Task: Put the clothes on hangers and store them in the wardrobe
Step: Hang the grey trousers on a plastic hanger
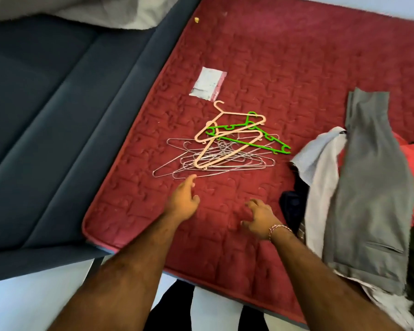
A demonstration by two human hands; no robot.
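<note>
- A red quilted mattress [284,68] fills the middle of the view, with a dark blue padded surface [46,115] along its left side.
- A heap of hangers lies near the middle of the mattress: thin wire hangers [225,163] at the bottom, two peach plastic hangers [209,130] across them, and a green plastic hanger [249,142] on top, reaching to the right.
- Just beyond the heap, farther away, lies a small flat white packet [207,83].
- The clothes are piled on the right side of the mattress: grey trousers [368,187] lie lengthwise on top, a white towel-like cloth [320,168] is under their left edge, and a red garment [413,168] and dark clothing [293,204] show underneath.
- The left hand [183,201] reaches toward the near edge of the wire hangers; its fingertips are at the nearest wire, its grip loosely spread and holding nothing.
- The right hand [261,218] hovers over bare mattress between the hangers and the clothes, fingers loosely curled and apart, holding nothing; a thread bracelet [277,229] circles its wrist.
</note>
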